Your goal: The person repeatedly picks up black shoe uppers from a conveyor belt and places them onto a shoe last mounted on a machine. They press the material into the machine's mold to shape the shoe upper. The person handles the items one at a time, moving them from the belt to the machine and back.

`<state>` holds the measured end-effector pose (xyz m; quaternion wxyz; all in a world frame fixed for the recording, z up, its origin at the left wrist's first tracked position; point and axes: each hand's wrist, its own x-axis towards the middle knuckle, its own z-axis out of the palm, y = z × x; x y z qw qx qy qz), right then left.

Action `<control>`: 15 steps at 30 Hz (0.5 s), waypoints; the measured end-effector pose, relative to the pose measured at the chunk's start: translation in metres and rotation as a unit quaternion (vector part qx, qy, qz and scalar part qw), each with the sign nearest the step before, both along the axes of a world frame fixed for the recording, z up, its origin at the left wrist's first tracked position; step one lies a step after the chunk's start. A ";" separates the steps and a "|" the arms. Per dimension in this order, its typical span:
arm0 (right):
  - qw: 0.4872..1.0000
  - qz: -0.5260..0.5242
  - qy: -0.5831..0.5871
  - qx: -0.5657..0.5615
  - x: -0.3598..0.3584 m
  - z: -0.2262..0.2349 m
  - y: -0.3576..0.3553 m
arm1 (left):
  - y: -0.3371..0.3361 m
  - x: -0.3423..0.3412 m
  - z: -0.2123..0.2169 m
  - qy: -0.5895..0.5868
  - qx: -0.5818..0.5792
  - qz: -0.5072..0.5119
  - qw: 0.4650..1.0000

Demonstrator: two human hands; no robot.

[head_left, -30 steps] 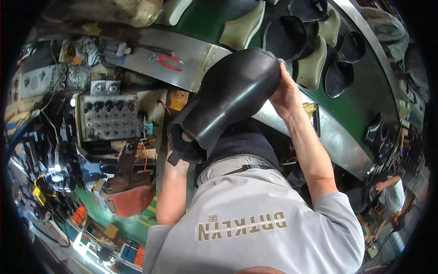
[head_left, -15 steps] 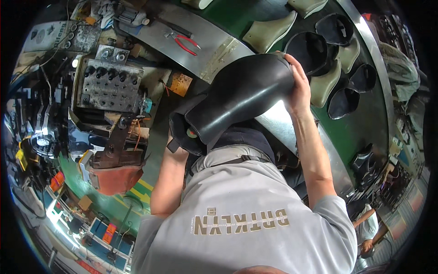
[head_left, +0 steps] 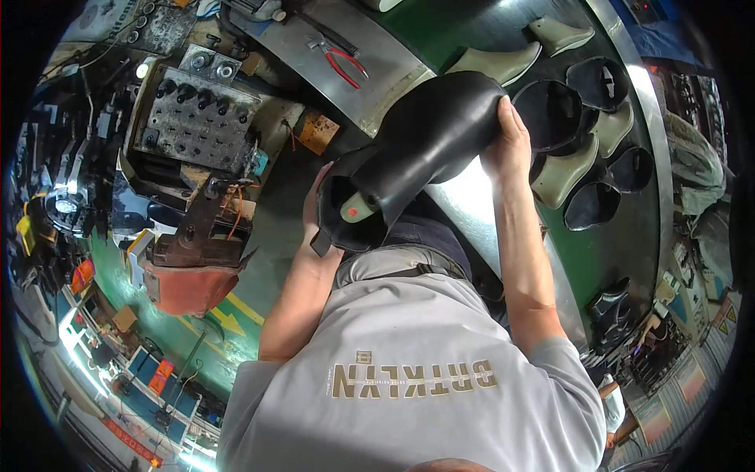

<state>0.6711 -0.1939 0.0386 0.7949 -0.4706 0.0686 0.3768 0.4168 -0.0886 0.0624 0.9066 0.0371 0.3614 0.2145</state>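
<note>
Both of my hands hold a black leather boot upper (head_left: 440,118) in front of my waist. My right hand (head_left: 508,148) grips its rounded far end, thumb and fingers curled over the edge. At the open shaft end, my left hand (head_left: 314,206) supports it from the left side; most of those fingers are hidden behind the leather. Inside the shaft opening shows the pale end of a shoe last (head_left: 358,206) with a red spot on it. A black tab hangs from the opening's rim.
A green conveyor (head_left: 629,259) on the right carries several pale lasts (head_left: 568,169) and black boot uppers (head_left: 594,206). Red-handled pliers (head_left: 346,69) lie on the metal ledge (head_left: 314,31) ahead. To my left stands a machine with a knobbed control box (head_left: 197,118). Another person (head_left: 613,405) is at lower right.
The boot upper has tilted and its shaft opening has turned toward me, so more of the last inside shows. My left hand has shifted slightly right and up with it.
</note>
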 end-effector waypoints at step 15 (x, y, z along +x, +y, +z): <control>0.968 0.248 0.004 0.037 0.008 0.016 0.045 | 0.012 0.012 0.000 0.118 0.367 -0.299 0.873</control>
